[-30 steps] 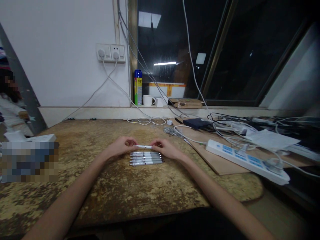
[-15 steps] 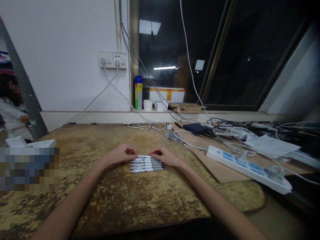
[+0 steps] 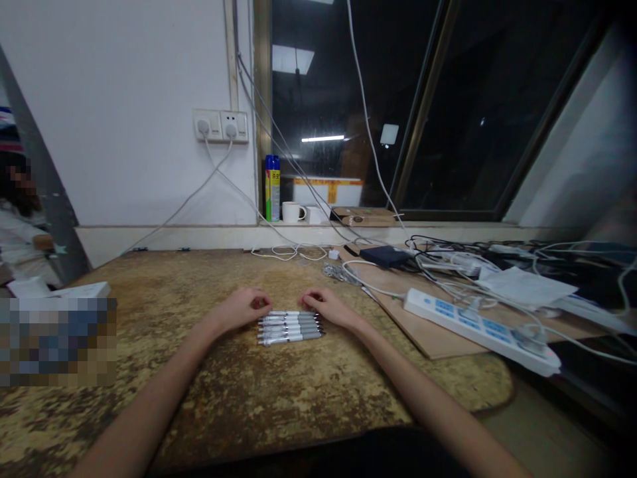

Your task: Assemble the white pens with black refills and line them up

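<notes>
Several white-and-grey pens (image 3: 289, 328) lie side by side in a neat row on the worn wooden table (image 3: 298, 405), their tips toward the right. At the far left corner of the row is my left hand (image 3: 245, 308), its fingers curved with a gap between thumb and index finger. The thumb is close to the end of the farthest pen; whether it touches cannot be made out. My right hand (image 3: 327, 308) hovers just beyond the right end of that pen, fingers loosely bent and thumb apart from them. Neither hand appears to hold a pen.
To the right, a white power strip (image 3: 480, 332) rests on a brown board (image 3: 428, 345) among tangled cables. A dark box (image 3: 384, 256) sits behind it. On the windowsill stand a spray can (image 3: 272, 189) and a white mug (image 3: 292, 212). A person (image 3: 22, 226) is at far left.
My right hand has lifted its fingertips off the farthest pen, and my left fingers have eased back slightly. The row of pens stays in place, while the view has shifted a little.
</notes>
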{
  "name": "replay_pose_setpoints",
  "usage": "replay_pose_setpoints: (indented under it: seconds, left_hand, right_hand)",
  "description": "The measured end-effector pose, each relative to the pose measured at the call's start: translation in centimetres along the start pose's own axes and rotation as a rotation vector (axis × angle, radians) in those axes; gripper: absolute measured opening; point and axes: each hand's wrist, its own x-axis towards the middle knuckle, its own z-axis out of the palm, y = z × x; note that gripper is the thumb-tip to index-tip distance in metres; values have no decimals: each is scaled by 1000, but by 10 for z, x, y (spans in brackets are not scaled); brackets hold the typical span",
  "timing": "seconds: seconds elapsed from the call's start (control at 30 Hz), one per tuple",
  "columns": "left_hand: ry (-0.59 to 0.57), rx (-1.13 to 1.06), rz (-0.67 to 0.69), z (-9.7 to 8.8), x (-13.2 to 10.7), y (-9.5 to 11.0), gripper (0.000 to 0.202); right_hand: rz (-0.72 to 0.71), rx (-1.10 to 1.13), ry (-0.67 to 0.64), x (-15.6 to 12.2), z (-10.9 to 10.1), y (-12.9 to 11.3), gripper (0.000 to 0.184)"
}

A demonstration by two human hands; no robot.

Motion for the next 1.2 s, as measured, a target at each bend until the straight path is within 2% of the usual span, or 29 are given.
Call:
replay_pose_setpoints:
  seconds: [0.13, 0.3, 0.4, 0.63, 0.87, 1.07, 1.2]
  left_hand:
    - [118, -41, -68, 6, 2, -8, 30]
    - [274, -132, -163, 27, 5, -14, 38]
    - [298, -199, -204, 38, -2, -9, 39]
    - [295, -320, -261, 54, -19, 9, 33]
    - [492, -426, -415, 75, -18, 20, 34]
    - [597, -511, -476, 80, -12, 24, 36]
    - [624, -551, -505, 77, 0, 17, 39]
  right_hand:
    - [33, 28, 68, 3, 0, 2, 25]
    - [110, 62, 181, 3, 6, 6, 24]
    - [140, 75, 271, -7, 14, 4, 23]
    - [201, 153, 325, -29, 35, -8, 22]
    - [267, 282, 382, -23, 48, -19, 30]
    - [297, 367, 458, -20, 50, -16, 38]
    - [316, 398, 493, -2, 50, -8, 42]
